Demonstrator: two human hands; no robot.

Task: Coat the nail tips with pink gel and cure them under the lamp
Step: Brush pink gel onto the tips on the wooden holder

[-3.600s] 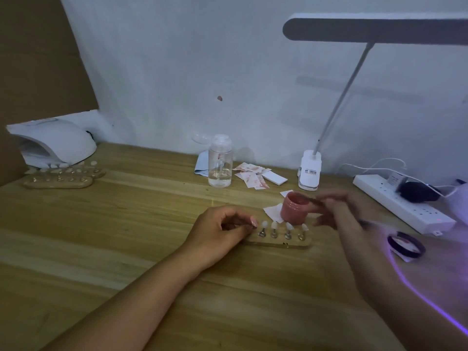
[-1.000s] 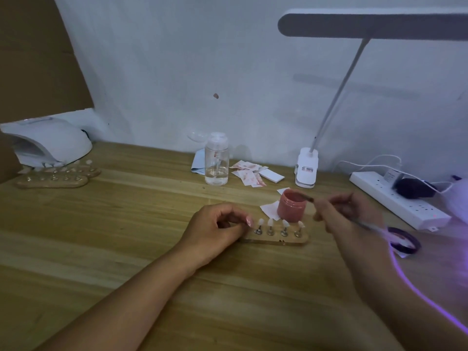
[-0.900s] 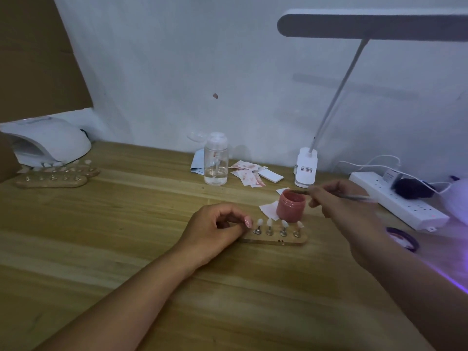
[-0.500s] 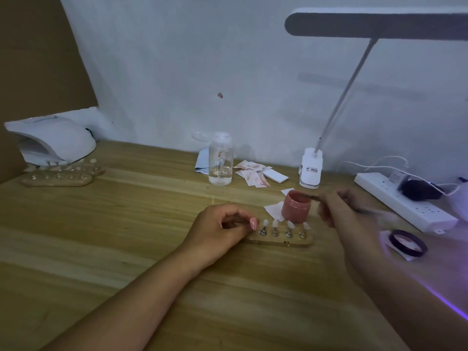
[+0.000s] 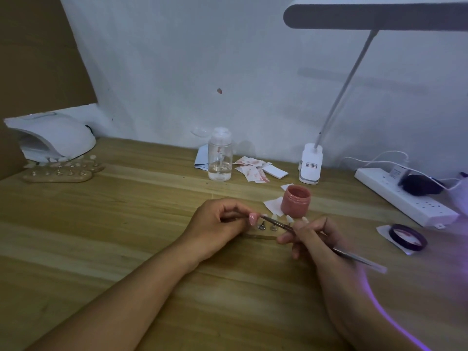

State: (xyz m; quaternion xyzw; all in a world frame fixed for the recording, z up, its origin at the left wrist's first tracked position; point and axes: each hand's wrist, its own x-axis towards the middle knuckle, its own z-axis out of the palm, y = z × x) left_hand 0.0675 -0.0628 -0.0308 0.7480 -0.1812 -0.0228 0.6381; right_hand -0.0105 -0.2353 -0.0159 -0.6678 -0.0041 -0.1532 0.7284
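A small wooden stand (image 5: 260, 235) with several white nail tips (image 5: 288, 219) on metal pegs lies mid-table. My left hand (image 5: 215, 226) grips its left end, where one tip (image 5: 252, 219) is pink. My right hand (image 5: 311, 239) pinches a thin brush (image 5: 354, 257), and the bristle end touches the pink tip. An open jar of pink gel (image 5: 295, 200) stands just behind the stand. The white curing lamp (image 5: 53, 138) sits at the far left.
More wooden stands with nail tips (image 5: 60, 171) lie before the curing lamp. A clear pump bottle (image 5: 219, 155), stained paper wipes (image 5: 250, 171), a clip desk lamp (image 5: 311, 164), a power strip (image 5: 405, 196) and the jar's dark lid (image 5: 407, 236) sit along the back and right.
My right hand has come away from the jar and moved down and left, bringing the brush tip onto the pink nail tip. My left hand has stayed on the stand.
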